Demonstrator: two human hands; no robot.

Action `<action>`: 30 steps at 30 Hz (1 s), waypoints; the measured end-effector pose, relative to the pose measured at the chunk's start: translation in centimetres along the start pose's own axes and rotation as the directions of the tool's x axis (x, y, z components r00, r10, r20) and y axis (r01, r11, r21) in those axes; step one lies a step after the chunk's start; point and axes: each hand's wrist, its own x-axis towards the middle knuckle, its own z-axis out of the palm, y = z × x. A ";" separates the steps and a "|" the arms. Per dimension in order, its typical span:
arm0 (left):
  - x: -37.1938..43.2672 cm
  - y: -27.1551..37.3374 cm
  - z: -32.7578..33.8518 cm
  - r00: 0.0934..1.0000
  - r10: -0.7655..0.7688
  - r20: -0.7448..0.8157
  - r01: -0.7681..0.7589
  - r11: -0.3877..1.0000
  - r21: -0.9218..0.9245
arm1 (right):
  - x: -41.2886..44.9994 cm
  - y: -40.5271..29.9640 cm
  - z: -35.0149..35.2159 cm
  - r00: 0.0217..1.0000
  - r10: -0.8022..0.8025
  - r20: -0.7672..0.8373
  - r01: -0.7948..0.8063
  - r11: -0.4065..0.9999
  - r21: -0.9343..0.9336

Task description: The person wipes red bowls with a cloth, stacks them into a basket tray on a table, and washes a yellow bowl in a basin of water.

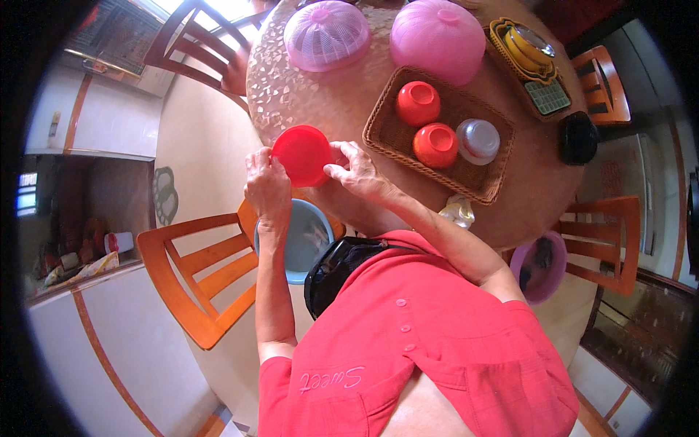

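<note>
A red bowl (301, 157) is held between my two hands near the table's left front edge, its open side facing me. My left hand (267, 177) grips its left rim, the thumb over the edge. On the opposite rim, my right hand (355, 169) pinches the bowl with thumb and fingers. Below my left hand, a light blue basin (307, 240) rests on a wooden chair. To the right, a brown woven tray (377, 128) carries two upturned orange-red bowls (418, 103) and a translucent bowl (478, 141).
Two pink mesh food covers (327, 38) stand at the back of the round table (327, 104). A yellow basket (508, 46) and a black object (578, 138) lie to the right. A crumpled cloth or bag (458, 212) sits by the tray. Chairs (196, 273) and a pink basin (538, 267) are nearby.
</note>
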 end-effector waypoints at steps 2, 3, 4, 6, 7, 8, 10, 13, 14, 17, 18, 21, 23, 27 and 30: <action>0.3 0.6 -0.3 0.999 -0.027 0.020 0.027 1.000 -0.005 | 0.0 0.3 -0.2 0.999 0.037 0.006 -0.037 0.965 0.260; 0.3 0.7 -0.3 0.997 -0.064 0.039 0.064 0.998 0.002 | 0.0 0.2 -0.5 0.999 0.039 -0.001 -0.038 0.965 0.259; 0.4 1.1 -0.5 0.998 -0.061 0.017 0.061 0.998 -0.020 | -0.2 0.1 -0.9 0.998 0.060 0.014 -0.061 0.911 0.408; 0.6 1.3 -0.8 0.998 -0.062 0.018 0.063 0.992 -0.110 | -0.9 -1.2 -2.4 0.996 0.050 0.073 -0.086 0.756 0.649; 0.8 1.6 -0.8 0.998 -0.066 0.018 0.068 0.978 -0.199 | -1.2 -1.3 -3.4 0.996 0.054 0.066 -0.084 0.757 0.648; 1.0 2.4 -0.9 0.998 -0.061 0.022 0.064 0.977 -0.205 | -1.5 -1.2 -4.3 1.000 0.002 0.028 -0.021 0.705 0.709; 1.2 3.9 -1.3 0.933 -0.196 0.303 0.323 0.829 -0.456 | -2.1 -1.6 -5.6 0.999 -0.052 -0.008 0.040 0.647 0.762; 0.5 6.4 1.0 0.850 -0.128 0.511 0.452 0.676 -0.582 | -2.9 -2.1 -7.8 0.981 -0.117 0.156 -0.144 0.104 0.984; 0.3 7.0 1.8 0.820 -0.098 0.563 0.494 0.619 -0.611 | -2.6 -0.1 -7.8 0.970 -0.215 0.109 0.041 0.593 0.804; -0.6 7.8 4.0 0.597 -0.038 0.802 0.734 0.431 -0.525 | -2.7 1.1 -8.8 0.982 -0.152 0.109 0.063 0.819 0.570; -0.7 8.0 4.2 0.604 -0.022 0.797 0.710 0.470 -0.525 | -2.7 0.8 -9.5 0.986 -0.099 0.135 -0.006 0.784 0.621; -0.9 9.0 2.7 0.729 0.056 0.682 0.493 0.648 -0.580 | -2.2 1.3 -12.8 1.000 0.020 -0.005 -0.004 0.453 0.891; -1.1 7.9 3.0 0.935 0.110 0.336 0.105 0.820 -0.562 | -0.1 3.9 -14.9 0.921 -0.129 -0.367 0.141 0.990 0.008; 0.0 5.2 1.0 0.995 0.098 0.006 -0.094 0.962 -0.256 | 2.3 4.9 -16.6 0.909 -0.238 -0.341 -0.044 0.760 -0.648; 0.2 3.0 0.7 0.995 -0.078 0.059 0.086 0.988 -0.130 | 4.0 6.5 -16.5 0.930 -0.216 -0.296 -0.082 0.664 -0.743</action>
